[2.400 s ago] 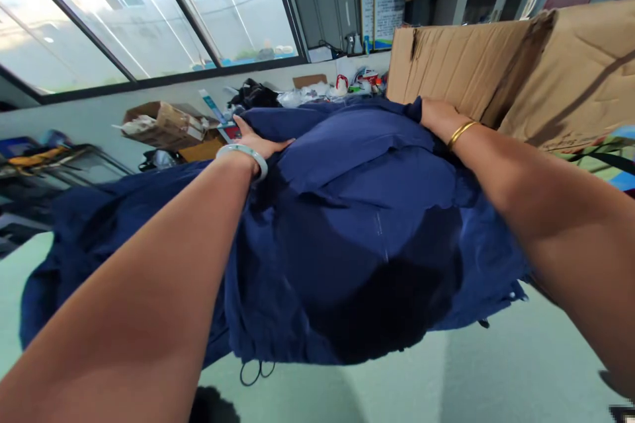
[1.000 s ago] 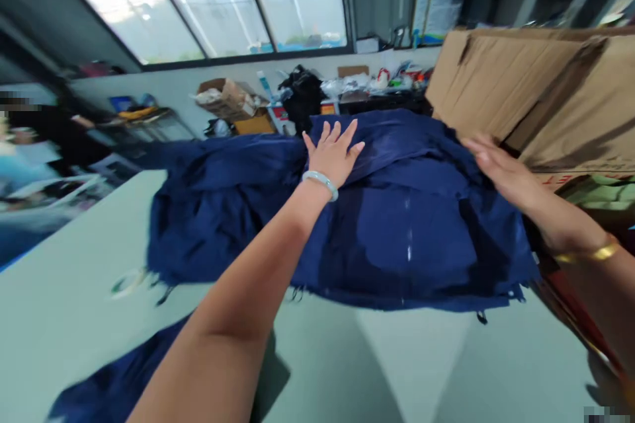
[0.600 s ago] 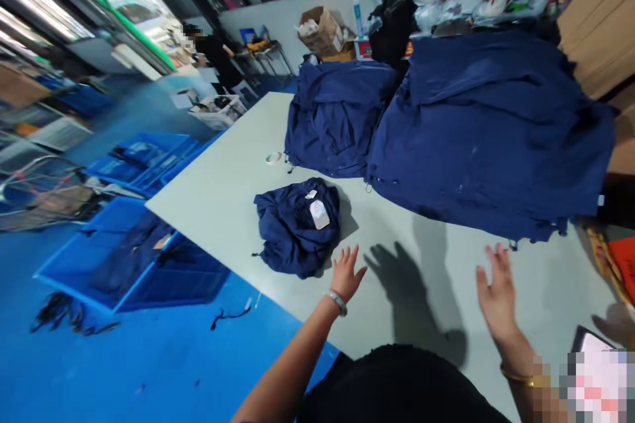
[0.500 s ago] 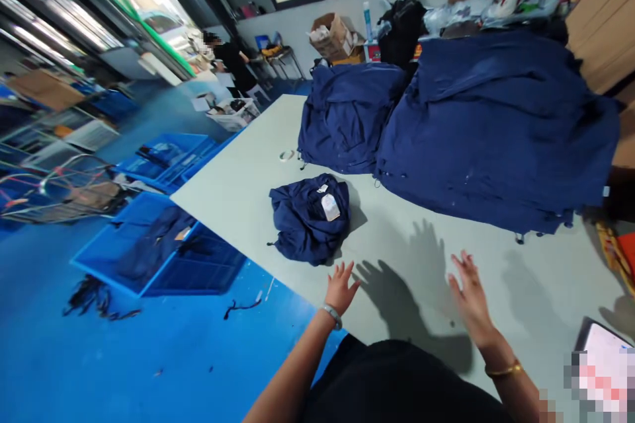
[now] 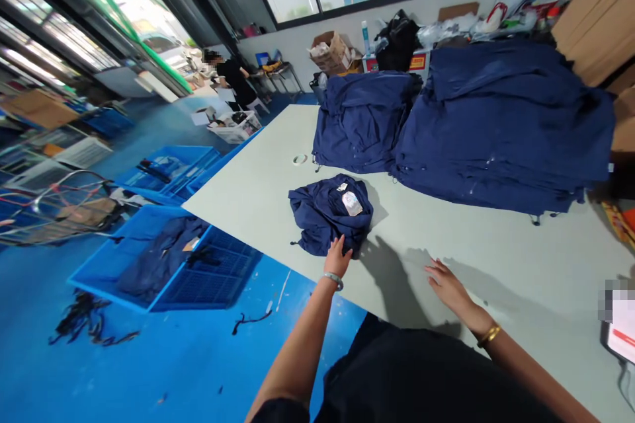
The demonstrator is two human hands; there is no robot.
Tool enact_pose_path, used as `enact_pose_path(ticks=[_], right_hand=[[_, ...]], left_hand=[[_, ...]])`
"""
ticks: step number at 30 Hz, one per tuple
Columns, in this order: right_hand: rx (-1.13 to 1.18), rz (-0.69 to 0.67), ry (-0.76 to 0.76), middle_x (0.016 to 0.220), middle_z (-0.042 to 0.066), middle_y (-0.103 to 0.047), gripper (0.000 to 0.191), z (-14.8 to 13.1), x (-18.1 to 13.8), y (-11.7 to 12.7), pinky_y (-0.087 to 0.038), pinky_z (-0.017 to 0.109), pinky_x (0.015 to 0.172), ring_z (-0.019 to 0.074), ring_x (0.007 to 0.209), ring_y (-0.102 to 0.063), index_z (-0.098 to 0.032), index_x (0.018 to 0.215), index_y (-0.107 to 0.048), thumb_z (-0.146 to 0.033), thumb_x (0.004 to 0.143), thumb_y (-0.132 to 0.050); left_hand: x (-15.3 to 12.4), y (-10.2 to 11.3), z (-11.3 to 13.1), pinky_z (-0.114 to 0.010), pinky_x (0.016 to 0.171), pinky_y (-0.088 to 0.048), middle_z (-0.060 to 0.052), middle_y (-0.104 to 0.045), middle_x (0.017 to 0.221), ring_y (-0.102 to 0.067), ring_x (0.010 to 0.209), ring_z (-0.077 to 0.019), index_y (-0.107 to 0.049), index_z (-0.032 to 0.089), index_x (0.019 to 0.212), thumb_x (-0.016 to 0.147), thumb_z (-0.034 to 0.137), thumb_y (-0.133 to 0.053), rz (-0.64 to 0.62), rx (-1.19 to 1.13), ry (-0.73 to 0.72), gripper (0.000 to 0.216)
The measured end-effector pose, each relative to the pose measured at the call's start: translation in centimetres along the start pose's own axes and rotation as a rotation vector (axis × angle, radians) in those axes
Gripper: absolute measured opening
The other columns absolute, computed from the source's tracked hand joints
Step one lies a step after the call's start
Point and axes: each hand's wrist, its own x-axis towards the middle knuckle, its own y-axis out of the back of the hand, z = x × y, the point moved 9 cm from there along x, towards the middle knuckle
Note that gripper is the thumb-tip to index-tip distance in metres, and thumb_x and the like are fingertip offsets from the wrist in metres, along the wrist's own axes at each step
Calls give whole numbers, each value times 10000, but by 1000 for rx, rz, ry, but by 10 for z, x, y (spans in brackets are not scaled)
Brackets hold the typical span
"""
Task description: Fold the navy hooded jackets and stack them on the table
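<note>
pale surface [image 5: 248, 185] is stretching around the crumpled navy garment [image 5: 322, 210] | garment is lying with its white tag [image 5: 352, 203] facing up | ring-shaped roll [image 5: 299, 160] is resting beyond it, leftward | smaller navy stack [image 5: 364, 122] is sitting behind it | larger navy stack [image 5: 506, 125] is sitting behind it, rightward | lit-screen device [image 5: 624, 324] is lying well right of it

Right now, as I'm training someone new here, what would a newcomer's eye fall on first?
The large navy pile dominates the far right of the table, beside a smaller pile. Nearer, a bunched navy garment shows a white tag, with the left hand at its near edge. A blue crate stands at left.
</note>
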Motion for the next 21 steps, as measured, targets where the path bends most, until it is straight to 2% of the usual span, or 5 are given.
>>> enact_pose_path(ticks=[7,12,16,18,21], right_hand=[[3,-31,23,1435,133,-676,367,-84,74,-45,-451,557,1202,311,1412,-577,-231,1210,-783,-320,961,-529],[106,-99,-38,1444,112,-672,338,-138,121,-78,-450,564,1197,321,1385,-599,-261,1168,-800,-324,929,-570],[256,-81,-91,1338,65,-736,258,-159,141,-81,-453,549,1190,311,1298,-655,-312,1069,-820,-311,867,-659],[327,-93,-119,1228,61,-778,224,-167,148,-84,-470,545,1170,306,1201,-700,-306,1030,-822,-313,850,-689],[484,-179,-187,1103,59,-805,196,-185,162,-104,-521,527,1106,291,1070,-739,-289,1010,-814,-342,855,-708]], left_hand=[[134,73,-51,-421,1254,-378,-212,-449,1646,-419,1545,-297,-430,104,1612,943,142,-544,35,114,-49,680],[189,98,-75,-488,1161,-440,-193,-579,1540,-537,1419,-363,-536,199,1555,857,217,-678,-14,220,-78,712],[210,113,-57,-510,1090,-445,-161,-763,1220,-630,1257,-359,-803,233,1116,958,314,-561,-49,261,-169,300],[213,123,-34,-470,1043,-461,-168,-782,1112,-669,1164,-338,-803,205,988,1000,367,-504,-51,255,-220,341],[199,134,14,-385,966,-481,-160,-782,1070,-706,1061,-287,-771,186,1044,1047,415,-432,-36,220,-304,409]])
